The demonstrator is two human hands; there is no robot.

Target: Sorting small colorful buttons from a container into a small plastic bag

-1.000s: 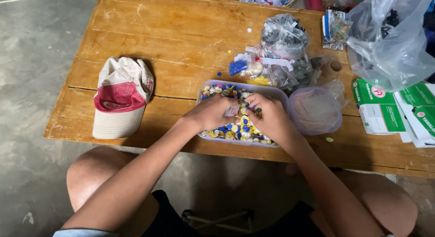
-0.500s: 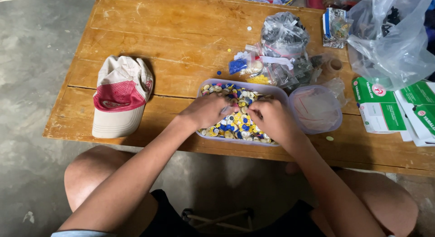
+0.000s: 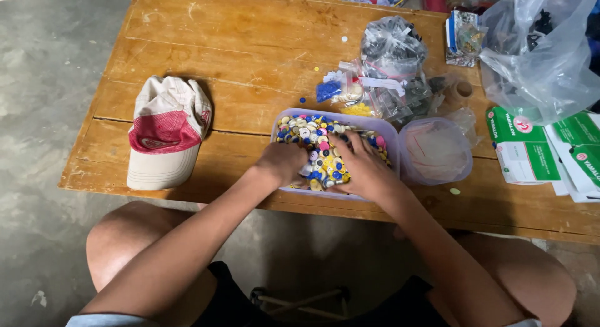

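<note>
Clear rectangular tub (image 3: 382, 128) near table (image 3: 237, 46) front edge, filled with mixed coloured buttons (image 3: 312, 130); left hand (image 3: 282, 163) and right hand (image 3: 364, 168) both in the pile, finger state indeterminable; lid (image 3: 435, 151) just right of tub.

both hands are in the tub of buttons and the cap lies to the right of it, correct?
Not quite. In the head view the cap lies to the left of the tub, not the right. Both the left hand and right hand are in the buttons.

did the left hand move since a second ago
Yes. The left hand has slid toward the near-left corner of the tray of buttons, away from the right hand.
</note>
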